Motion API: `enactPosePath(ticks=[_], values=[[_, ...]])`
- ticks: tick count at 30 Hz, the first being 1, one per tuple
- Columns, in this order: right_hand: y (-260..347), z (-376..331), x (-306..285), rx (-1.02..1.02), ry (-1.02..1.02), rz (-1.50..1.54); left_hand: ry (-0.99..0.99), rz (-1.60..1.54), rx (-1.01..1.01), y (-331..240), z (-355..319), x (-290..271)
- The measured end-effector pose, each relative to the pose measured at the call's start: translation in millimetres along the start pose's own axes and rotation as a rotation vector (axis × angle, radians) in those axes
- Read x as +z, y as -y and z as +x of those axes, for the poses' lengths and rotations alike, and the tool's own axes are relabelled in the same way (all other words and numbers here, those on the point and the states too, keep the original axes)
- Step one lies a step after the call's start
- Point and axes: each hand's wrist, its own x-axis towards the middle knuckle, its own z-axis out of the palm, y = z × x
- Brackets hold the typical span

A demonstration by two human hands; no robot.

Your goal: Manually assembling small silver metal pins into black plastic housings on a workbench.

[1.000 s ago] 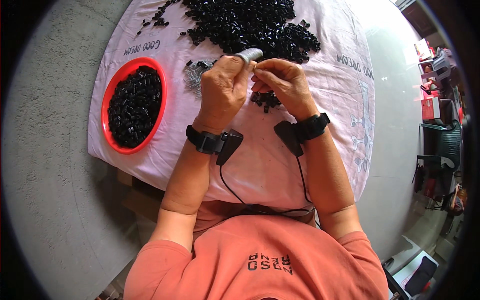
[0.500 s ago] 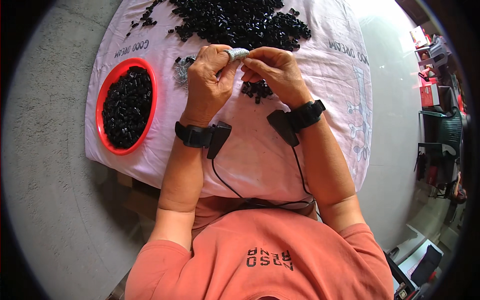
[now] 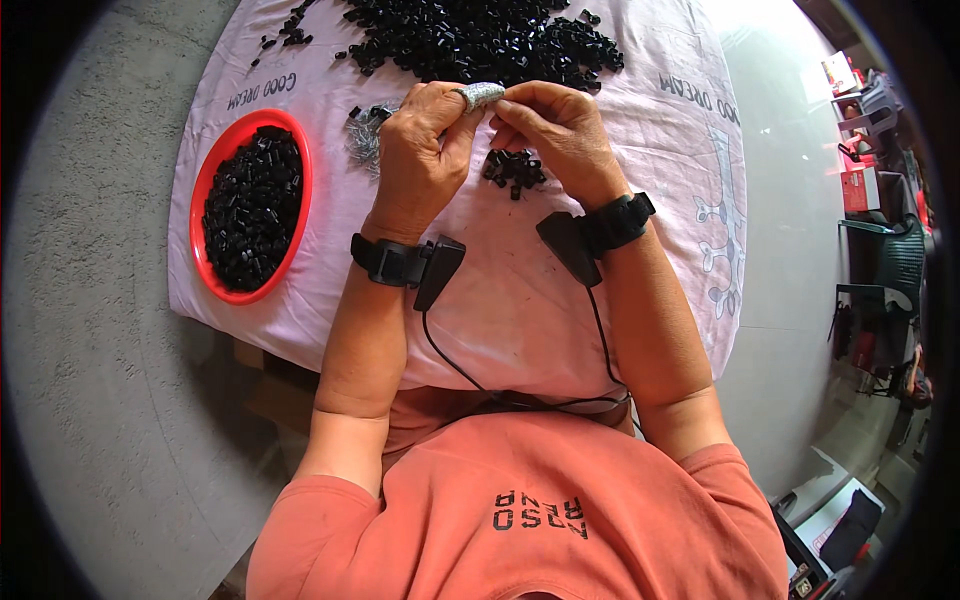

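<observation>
Over the cloth-covered table, my left hand (image 3: 425, 140) and my right hand (image 3: 560, 125) meet fingertip to fingertip. A grey textured wrap (image 3: 482, 96) covers the tip of my left index finger. Both hands are closed in a pinch; whatever sits between the fingertips is too small or hidden to make out. Just left of my left hand lies a tangle of thin silvery pieces (image 3: 362, 140), partly covered by it. Below the fingertips is a small group of black plastic pieces (image 3: 515, 172). A large heap of similar black pieces (image 3: 480, 40) spreads beyond my hands.
A red oval basin (image 3: 308, 190) full of black pieces stands on the left of the pink printed cloth (image 3: 520, 330). Black straps with boxes (image 3: 440, 265) sit on both wrists, their cables running to my lap. Chairs (image 3: 900, 250) and boxes stand along the far right.
Both hands have shifted slightly farther away, still pinched together. The wrapped fingertip is tilted a little differently.
</observation>
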Motion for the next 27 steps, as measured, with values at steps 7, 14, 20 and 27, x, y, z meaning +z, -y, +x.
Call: enactPosePath(ticks=[7, 14, 20, 27], values=[[0.5, 1.5, 0.5, -0.030, -0.020, -0.034, -0.022, -0.043, -0.006, -2.2, 0.2, 1.8], [2.0, 0.3, 0.4, -0.035, 0.008, -0.031, -0.042, -0.039, -0.022, -1.0, -0.7, 1.7], [0.7, 0.4, 0.9, -0.017, 0.001, -0.007, -0.039, -0.015, -0.003, 0.2, 0.0, 1.8], [6.9, 1.2, -7.1, -0.050, 0.005, -0.007, 0.011, -0.021, -0.024, 1.8, -0.1, 5.8]])
